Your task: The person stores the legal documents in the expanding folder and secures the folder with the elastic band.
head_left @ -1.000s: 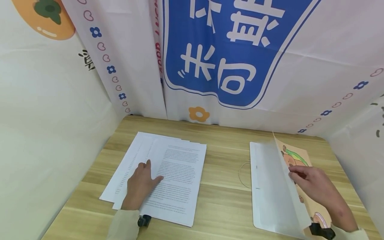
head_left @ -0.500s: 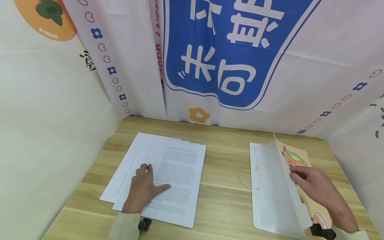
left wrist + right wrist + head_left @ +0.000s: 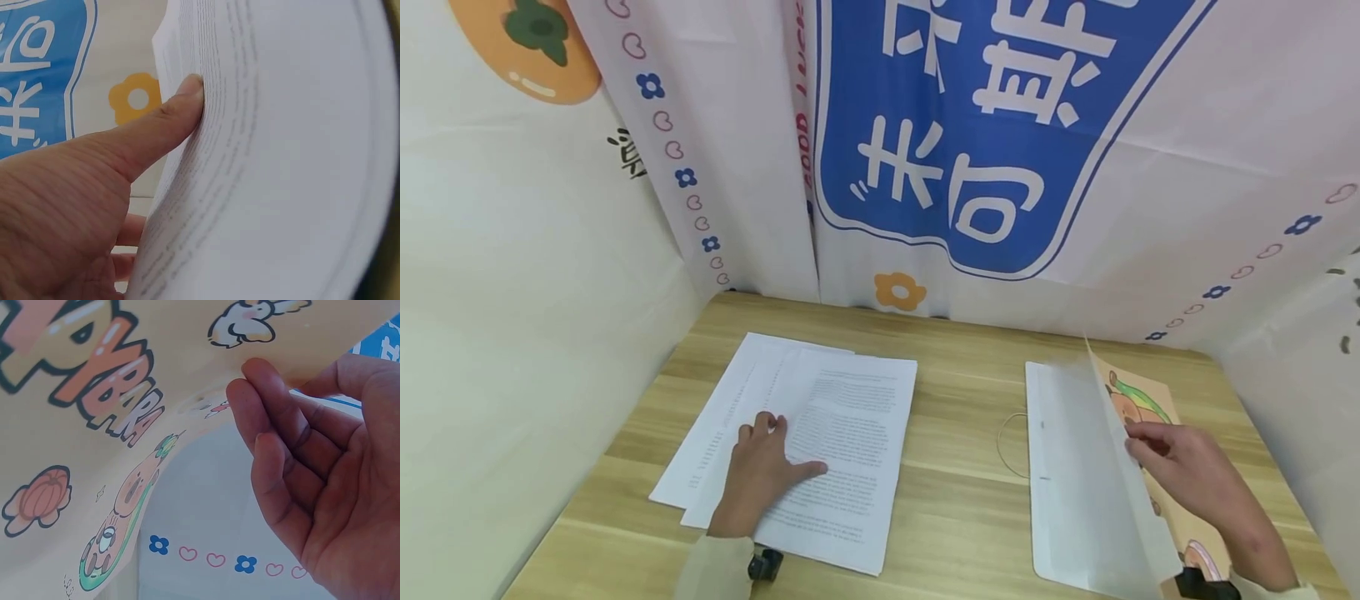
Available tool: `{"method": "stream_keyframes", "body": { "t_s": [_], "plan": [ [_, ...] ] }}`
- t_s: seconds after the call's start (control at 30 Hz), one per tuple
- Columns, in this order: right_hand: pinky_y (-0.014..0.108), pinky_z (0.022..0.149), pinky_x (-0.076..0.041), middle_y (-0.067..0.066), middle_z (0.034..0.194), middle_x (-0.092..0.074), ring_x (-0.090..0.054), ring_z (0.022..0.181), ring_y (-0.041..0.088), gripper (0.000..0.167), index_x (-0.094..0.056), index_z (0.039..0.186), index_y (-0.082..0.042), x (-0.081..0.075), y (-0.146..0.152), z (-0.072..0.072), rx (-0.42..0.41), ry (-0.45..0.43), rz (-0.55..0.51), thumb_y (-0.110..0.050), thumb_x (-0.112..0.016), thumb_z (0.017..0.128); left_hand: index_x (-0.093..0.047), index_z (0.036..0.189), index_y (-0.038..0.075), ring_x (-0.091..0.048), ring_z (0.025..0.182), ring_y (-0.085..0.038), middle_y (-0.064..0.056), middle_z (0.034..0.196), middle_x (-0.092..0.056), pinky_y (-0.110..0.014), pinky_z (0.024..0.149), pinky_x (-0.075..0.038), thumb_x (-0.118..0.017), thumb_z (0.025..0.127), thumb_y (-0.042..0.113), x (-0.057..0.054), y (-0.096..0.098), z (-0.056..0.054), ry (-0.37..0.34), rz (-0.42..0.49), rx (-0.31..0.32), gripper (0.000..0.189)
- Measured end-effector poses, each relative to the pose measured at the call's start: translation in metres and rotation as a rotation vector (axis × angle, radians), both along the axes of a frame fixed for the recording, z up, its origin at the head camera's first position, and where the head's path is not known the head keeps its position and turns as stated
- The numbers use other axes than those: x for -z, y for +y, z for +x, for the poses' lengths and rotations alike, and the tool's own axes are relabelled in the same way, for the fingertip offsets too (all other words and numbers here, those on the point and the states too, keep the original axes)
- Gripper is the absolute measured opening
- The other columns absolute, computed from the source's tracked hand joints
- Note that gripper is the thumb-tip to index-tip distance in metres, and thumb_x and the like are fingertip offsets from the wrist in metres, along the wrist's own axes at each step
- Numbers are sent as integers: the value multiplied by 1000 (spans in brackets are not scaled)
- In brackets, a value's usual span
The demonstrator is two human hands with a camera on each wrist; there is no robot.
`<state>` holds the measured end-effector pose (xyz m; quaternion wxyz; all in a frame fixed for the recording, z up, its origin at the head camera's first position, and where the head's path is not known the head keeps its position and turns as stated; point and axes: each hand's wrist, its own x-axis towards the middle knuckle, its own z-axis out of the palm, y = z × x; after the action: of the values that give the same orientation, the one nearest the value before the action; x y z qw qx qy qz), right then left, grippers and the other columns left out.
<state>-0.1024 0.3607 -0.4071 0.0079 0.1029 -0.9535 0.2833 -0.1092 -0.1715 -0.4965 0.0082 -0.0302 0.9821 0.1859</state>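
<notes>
The left grip (image 3: 758, 472), the person's bare hand, rests on the printed sheets (image 3: 850, 442), which lie fanned on the left of the counter (image 3: 962, 400). Fingers relaxed, thumb stretched across the top page, nothing clasped that I can see. Over the last second this hand has slid slightly nearer and the thumb has spread. I judge that as re-seating, not a new step; the pile looks unchanged.

A thin loop (image 3: 999, 446) sticks out from the left side of the folder (image 3: 1040, 517), which lies on the right of the counter with its pale leaf (image 3: 1097, 483) part raised. The right grip (image 3: 1187, 467) pinches the raised edge between thumb and fingers. No shift there, so I read it as holding the folder ajar.

Hard to make out: print too small to read, some of it under the left palm. Right fingertips partly lost in the head view; the right wrist view puts them against the patterned cover (image 3: 69, 440). Can't tell how leaf and cover join. Folder's near end is cut off.
</notes>
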Motion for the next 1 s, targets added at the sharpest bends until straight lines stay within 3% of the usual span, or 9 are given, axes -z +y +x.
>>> {"method": "stream_keyframes", "body": {
  "t_s": [0.13,0.27,0.47,0.57,0.63,0.73,0.83,1.0],
  "plan": [
    [27,67,-55,25,116,-71,-70,88,21,31,-70,119,12,-1,1,0,6,-6,18,-14,-61,103,-46,145,-13,-53,106,-43,-33,136,-43,-53,82,-52,-93,70,51,0,3,-1,-33,70,-22,109],
    [27,67,-55,25,115,-71,-69,87,18,30,-71,118,12,-2,1,0,6,5,16,-13,-61,102,-35,154,-10,-59,94,-38,-34,134,-40,-52,79,-54,-93,72,46,-1,1,-2,-59,133,-35,115],
    [26,65,-55,26,114,-71,-69,86,20,29,-70,117,13,-1,1,0,6,17,-1,-10,-62,102,-27,157,-8,-60,85,-35,-36,137,-39,-52,77,-53,-82,89,26,-6,-8,-3,-104,219,-40,95],
    [26,64,-54,27,113,-71,-69,86,21,30,-70,117,14,-1,1,0,8,11,-2,-10,-62,102,-29,155,-12,-62,104,-45,-38,139,-45,-58,90,-50,-73,94,14,-10,-13,-4,-98,253,-24,79],
    [26,65,-55,26,114,-71,-69,86,20,30,-70,117,13,-1,1,0,15,9,6,-11,-62,102,-30,153,-14,-60,110,-44,-35,135,-52,-57,91,-49,-67,96,8,-12,-16,-5,-93,277,-16,71],
    [26,65,-55,26,114,-71,-69,86,19,30,-70,117,13,-1,1,0,15,4,5,-12,-61,102,-35,152,-13,-64,97,-34,-28,126,-60,-46,82,-52,-59,97,2,-13,-22,-7,-96,330,-8,62],
    [26,65,-55,25,113,-71,-69,86,18,30,-71,117,13,-2,0,0,13,9,2,-12,-62,102,-44,150,-10,-58,83,-22,-17,116,-62,-37,72,-48,-56,96,-1,-14,-26,-9,-98,384,4,56],
    [26,64,-54,22,109,-73,-67,82,11,29,-71,116,12,0,1,0,8,22,-2,-11,-62,102,-53,148,0,-60,103,-26,-12,115,-64,-43,88,-48,-56,96,-2,-16,-28,-11,-100,492,4,52]
  ]
}}
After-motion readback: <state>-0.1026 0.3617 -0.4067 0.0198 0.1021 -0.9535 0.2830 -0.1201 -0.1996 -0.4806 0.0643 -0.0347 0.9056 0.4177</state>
